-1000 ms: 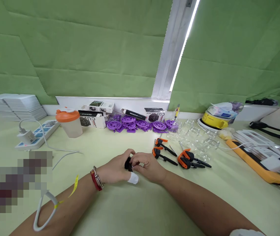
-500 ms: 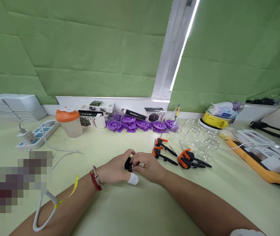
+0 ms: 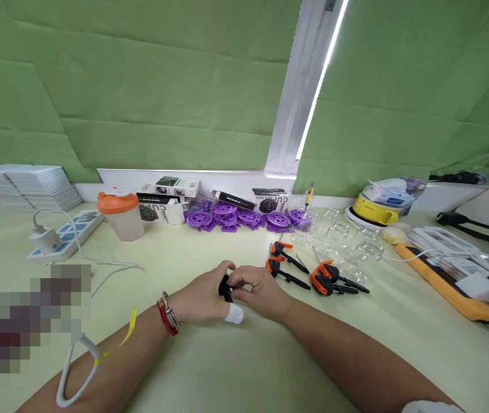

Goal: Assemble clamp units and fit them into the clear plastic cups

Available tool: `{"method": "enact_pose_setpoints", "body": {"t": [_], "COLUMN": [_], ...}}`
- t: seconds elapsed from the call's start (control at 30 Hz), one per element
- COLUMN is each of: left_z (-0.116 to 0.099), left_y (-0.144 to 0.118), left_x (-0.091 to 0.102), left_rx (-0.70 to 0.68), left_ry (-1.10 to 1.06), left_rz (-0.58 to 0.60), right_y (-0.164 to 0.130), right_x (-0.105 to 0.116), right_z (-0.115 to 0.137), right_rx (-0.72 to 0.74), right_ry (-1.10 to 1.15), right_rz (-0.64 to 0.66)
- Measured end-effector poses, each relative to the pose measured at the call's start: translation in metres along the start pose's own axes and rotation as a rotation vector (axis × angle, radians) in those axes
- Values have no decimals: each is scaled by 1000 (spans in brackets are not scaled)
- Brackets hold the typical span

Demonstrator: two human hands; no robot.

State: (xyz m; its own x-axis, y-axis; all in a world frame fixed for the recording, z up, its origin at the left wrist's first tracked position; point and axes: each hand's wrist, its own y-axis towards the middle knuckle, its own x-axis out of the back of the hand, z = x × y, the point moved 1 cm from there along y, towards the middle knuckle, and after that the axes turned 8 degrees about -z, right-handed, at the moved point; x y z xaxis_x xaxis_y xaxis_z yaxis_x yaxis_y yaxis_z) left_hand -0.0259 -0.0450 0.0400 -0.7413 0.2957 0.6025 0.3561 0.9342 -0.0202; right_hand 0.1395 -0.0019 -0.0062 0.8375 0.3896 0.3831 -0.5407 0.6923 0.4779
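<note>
Between my two hands, just above the table, is a small black part with a bit of shiny metal; the fingers cover most of it, so its kind is unclear. My left hand is closed around it from the left, its thumb wrapped in white. From the other side, the thumb and fingertips of my right hand pinch at the metal bit. Nearest to my right hand lie several black-and-orange clamp-like pieces with metal rods.
Purple wheel-shaped parts line the back beside printed boxes. Clear plastic pieces lie behind the clamp-like pieces. An orange-lidded cup and a power strip stand left; an orange-edged power strip lies right. A white cable loop crosses my left forearm.
Both hands stay in almost the same place. My left thumb has shifted very slightly to the right, and the black part sits at nearly the same angle.
</note>
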Motion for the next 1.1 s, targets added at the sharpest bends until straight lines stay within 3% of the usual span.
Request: {"method": "enact_pose_setpoints", "body": {"t": [1.1], "left_z": [-2], "left_y": [0], "left_x": [1], "left_rx": [26], "left_ry": [16], "left_rz": [16], "right_y": [3], "right_x": [3], "right_z": [7], "right_rx": [93], "right_ry": [53], "right_rz": [4]}}
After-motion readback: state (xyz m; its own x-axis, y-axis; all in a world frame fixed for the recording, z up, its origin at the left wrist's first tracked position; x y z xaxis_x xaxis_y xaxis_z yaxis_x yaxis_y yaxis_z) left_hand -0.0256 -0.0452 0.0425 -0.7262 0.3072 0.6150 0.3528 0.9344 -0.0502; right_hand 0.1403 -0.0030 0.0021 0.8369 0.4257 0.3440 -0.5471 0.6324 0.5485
